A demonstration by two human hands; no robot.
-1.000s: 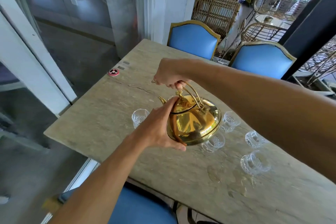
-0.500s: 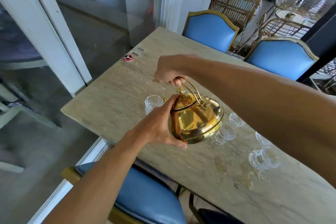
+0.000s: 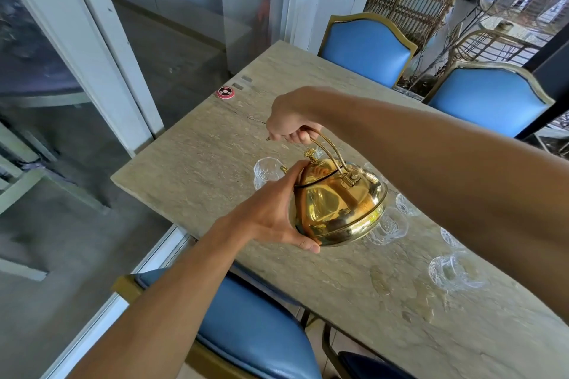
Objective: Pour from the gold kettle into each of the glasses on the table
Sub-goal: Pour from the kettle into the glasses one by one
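Right hand (image 3: 291, 120): clenched round the top of the handle (image 3: 328, 144), knuckles up, forearm reaching in from the right.
Left hand (image 3: 274, 218): cupped against the left side of the kettle (image 3: 335, 206), with the fingers curved over the upper shoulder and the thumb under the lower rim. It grasps the body.
Kettle position: held off the table (image 3: 200, 169) between both hands, over the row of glasses.
Kettle attitude: tilted to the left, base rim turned to the right and down. The lid (image 3: 317, 171) is seated, its knob pointing up and left.
Spout (image 3: 284, 168): only the tip shows past the left fingers. It sits just beside the rim of the left glass (image 3: 266, 172).
Flow: cannot tell whether liquid is leaving the spout.
Left glass: upright on the table, partly hidden by the left hand.
Second glass (image 3: 388, 226): on the table, partly hidden by the kettle base.
Third glass (image 3: 405, 204): just beyond the second, beside the right forearm.
Fourth glass (image 3: 452, 237): further right, mostly hidden by the forearm.
Near glass (image 3: 455, 271): on the table toward the right, nearest the viewer.
Table surface: grey-beige stone with darker patches (image 3: 380, 280) near the front edge.
Disc (image 3: 225, 92): red, at the far left edge, well apart from the glasses.
Chairs: two blue at the far side (image 3: 368, 49) (image 3: 489, 95) and one at the near side (image 3: 255, 326).
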